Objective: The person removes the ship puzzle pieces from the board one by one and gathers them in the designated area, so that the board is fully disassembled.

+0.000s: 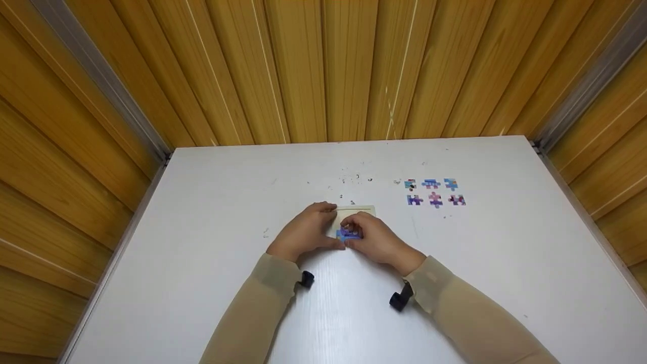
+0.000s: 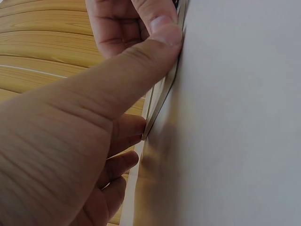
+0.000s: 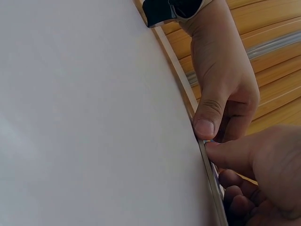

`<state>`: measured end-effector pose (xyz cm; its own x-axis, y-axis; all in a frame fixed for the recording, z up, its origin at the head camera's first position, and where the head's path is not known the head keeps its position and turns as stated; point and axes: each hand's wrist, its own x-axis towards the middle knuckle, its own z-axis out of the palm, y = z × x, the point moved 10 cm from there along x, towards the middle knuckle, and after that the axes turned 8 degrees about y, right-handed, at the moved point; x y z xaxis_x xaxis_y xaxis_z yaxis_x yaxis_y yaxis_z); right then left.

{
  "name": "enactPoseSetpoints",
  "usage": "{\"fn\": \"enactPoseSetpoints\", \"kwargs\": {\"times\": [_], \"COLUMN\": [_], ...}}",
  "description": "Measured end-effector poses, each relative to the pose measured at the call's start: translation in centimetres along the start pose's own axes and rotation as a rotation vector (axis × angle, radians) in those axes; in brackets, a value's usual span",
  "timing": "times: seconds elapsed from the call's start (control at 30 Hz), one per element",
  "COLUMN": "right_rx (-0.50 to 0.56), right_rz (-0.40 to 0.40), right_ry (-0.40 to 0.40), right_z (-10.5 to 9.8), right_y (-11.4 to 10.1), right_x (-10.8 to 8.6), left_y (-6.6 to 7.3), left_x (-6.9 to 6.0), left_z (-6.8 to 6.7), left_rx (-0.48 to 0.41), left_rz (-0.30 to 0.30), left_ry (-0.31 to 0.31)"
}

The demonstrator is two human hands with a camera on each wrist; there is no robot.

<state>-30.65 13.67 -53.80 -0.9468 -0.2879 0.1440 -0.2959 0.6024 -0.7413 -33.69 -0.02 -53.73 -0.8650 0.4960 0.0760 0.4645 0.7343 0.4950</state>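
Cream flat jigsaw tray lay between the hands | left hand gripped its left side | right hand curled over blue-purple pieces, pinch unclear | six multicoloured jigsaw pieces lay rightward, nearer right hand

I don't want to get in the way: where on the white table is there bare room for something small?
Apart from small specks, the table is bare between its left edge and the left hand, and between its right edge and the six loose puzzle pieces. It's crowded at the puzzle board, with the right hand there too.
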Motion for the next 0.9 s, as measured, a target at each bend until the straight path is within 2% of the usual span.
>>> {"fn": "enactPoseSetpoints", "kwargs": {"times": [0.63,0.9], "right_rx": [0.026,0.099], "right_rz": [0.025,0.072], "right_ry": [0.033,0.011], "right_z": [-0.3,-0.7], "right_y": [0.4,1.1], "right_x": [0.0,0.1], "left_y": [0.0,0.0], "left_x": [0.0,0.1], "left_z": [-0.1,0.1], "left_rx": [-0.023,-0.021], "left_rz": [-0.018,-0.019], "left_ry": [0.003,-0.007]}}
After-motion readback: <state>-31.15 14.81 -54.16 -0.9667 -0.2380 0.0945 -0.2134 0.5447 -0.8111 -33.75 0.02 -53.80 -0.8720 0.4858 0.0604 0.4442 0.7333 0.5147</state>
